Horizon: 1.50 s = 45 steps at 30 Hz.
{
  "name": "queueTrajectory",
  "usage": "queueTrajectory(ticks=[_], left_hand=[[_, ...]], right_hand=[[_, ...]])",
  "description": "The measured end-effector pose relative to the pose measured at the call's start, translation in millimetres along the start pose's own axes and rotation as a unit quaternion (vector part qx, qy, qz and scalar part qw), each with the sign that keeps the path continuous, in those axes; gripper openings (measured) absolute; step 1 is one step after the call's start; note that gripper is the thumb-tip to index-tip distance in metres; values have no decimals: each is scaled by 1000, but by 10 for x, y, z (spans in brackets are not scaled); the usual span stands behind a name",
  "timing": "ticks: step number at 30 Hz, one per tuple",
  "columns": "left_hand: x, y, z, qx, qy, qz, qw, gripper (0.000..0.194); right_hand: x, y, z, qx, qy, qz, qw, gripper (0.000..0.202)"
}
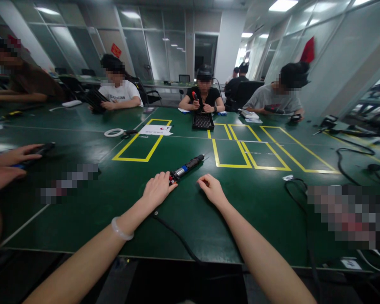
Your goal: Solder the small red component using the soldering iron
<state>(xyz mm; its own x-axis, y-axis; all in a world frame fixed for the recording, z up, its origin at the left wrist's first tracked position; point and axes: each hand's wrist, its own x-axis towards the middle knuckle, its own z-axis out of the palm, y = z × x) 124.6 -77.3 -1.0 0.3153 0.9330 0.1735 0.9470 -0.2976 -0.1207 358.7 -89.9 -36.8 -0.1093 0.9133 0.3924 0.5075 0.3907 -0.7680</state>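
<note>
Green matting covers the table (pixel 183 219), and on it lies a black and blue electric screwdriver (pixel 186 167), flat, its tip pointing away and to the right toward the yellow tape boxes (pixel 240 152). The left hand (pixel 157 190) rests palm down at the tool's near end, fingertips (pixel 172 180) touching the rear of the body; the fingers lie loosely over it, not closed around it. A pale bangle (pixel 122 230) sits on that wrist. The right hand (pixel 212 189) lies on the mat just right of the tool, apart from it, fingers curled loosely with nothing in them. A black cord (pixel 174 236) runs from under the left hand toward the near table edge. Across the table a person holds a red-handled tool over a black tray (pixel 203 121). At far left, another person's hand (pixel 6 164) rests on a dark object.
</note>
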Motion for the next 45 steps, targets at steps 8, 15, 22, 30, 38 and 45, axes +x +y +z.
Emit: queueTrajectory(ticks=[8, 15, 22, 30, 38, 45], left_hand=[[-205, -1003, 45, 45, -39, -106, 993, 65], [-374, -1795, 152, 83, -46, -182, 979, 71], [-509, -1925, 134, 103, 42, -186, 976, 71], [-490, -1734, -4, 56, 82, -146, 984, 42], [-262, -1260, -317, -126, 83, -204, 967, 40], [151, 6, -405, -620, -102, 19, 778, 44]], right_hand=[[-7, -12, 18, -6, -11, 3, 1000, 15], [-17, 5, 19, -24, -28, -5, 999, 14], [-16, -6, 19, -29, -28, -7, 999, 13], [-13, -16, 26, -34, -31, -8, 999, 15], [-10, -29, 26, -26, -36, -2, 999, 14], [6, 2, 59, 103, -50, 29, 993, 16]])
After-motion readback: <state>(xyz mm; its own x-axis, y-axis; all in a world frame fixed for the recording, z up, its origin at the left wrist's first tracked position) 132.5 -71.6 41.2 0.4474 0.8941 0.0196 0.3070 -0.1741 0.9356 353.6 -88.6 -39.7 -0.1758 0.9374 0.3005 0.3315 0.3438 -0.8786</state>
